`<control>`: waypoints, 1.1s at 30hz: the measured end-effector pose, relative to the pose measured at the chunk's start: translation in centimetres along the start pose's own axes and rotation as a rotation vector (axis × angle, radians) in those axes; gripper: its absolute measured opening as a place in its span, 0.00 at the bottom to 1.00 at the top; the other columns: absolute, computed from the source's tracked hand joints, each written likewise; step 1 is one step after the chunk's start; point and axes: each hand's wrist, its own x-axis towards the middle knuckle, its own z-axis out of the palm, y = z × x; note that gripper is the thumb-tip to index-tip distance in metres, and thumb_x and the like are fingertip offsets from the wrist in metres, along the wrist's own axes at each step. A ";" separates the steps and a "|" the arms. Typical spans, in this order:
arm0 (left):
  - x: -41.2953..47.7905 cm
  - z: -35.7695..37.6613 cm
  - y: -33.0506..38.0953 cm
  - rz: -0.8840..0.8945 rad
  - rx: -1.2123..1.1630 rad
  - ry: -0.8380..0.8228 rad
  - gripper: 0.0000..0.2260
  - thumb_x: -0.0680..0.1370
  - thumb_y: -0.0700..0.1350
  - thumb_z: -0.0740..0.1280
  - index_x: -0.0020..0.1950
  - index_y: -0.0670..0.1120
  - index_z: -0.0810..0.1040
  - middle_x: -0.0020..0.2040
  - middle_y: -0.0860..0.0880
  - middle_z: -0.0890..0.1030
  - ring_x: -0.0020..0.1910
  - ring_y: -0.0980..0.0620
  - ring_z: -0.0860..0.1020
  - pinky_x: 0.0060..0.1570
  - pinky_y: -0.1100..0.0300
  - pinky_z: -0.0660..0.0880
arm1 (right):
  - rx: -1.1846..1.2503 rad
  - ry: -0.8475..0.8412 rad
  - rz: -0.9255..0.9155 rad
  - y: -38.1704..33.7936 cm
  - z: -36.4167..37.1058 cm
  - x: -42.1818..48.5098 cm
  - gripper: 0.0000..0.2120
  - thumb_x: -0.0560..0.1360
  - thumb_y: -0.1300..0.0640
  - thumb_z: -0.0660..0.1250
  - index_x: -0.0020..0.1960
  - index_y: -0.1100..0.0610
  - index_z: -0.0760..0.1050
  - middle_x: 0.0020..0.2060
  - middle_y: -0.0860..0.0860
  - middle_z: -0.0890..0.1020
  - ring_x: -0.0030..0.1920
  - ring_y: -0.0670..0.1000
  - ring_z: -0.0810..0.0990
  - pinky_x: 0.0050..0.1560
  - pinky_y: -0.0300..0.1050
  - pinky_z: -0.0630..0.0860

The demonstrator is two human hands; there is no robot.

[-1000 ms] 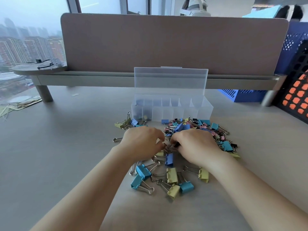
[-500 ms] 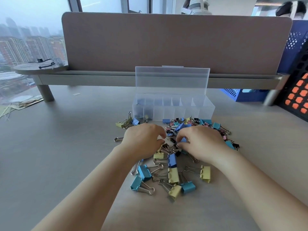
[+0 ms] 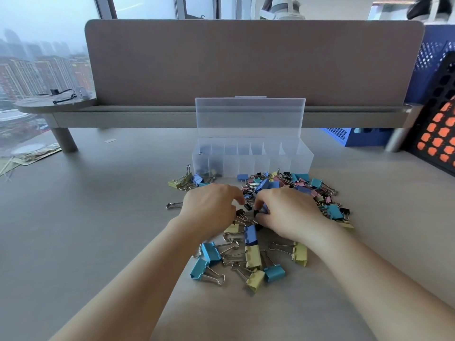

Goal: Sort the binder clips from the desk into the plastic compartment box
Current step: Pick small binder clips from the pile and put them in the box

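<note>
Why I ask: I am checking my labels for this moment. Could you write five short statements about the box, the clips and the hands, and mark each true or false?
1. The lid of the plastic compartment box stands open. True.
2. Most binder clips already lie in the box. False: most lie loose on the desk in front of it.
3. The left hand and the right hand are both on the pile. True.
4. The big clips nearest the person are red. False: they are blue clips and yellow clips.
5. The box stands left of the pile. False: it stands beyond the pile, on its far side.
</note>
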 end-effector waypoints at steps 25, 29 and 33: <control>0.1 0.7 0.2 0.012 -0.067 -0.047 0.12 0.77 0.51 0.63 0.58 0.61 0.76 0.50 0.56 0.78 0.50 0.52 0.76 0.41 0.60 0.69 | 0.924 -0.108 0.211 0.9 -1.6 -0.6 0.10 0.77 0.54 0.68 0.40 0.59 0.76 0.25 0.47 0.68 0.18 0.40 0.64 0.20 0.29 0.59; 0.3 1.0 0.2 -0.040 -0.089 -0.046 0.12 0.75 0.51 0.63 0.58 0.60 0.77 0.52 0.55 0.79 0.51 0.51 0.77 0.42 0.58 0.72 | 1.035 -0.191 0.261 0.8 -1.6 -0.7 0.09 0.79 0.56 0.63 0.44 0.57 0.79 0.27 0.48 0.69 0.20 0.41 0.63 0.19 0.33 0.56; 0.5 1.3 0.3 -0.108 -0.116 0.000 0.12 0.75 0.51 0.64 0.58 0.58 0.77 0.53 0.54 0.79 0.53 0.50 0.77 0.46 0.56 0.76 | 0.897 -0.139 0.225 1.2 -1.5 -0.7 0.11 0.76 0.54 0.69 0.43 0.63 0.79 0.24 0.45 0.72 0.21 0.40 0.66 0.21 0.30 0.61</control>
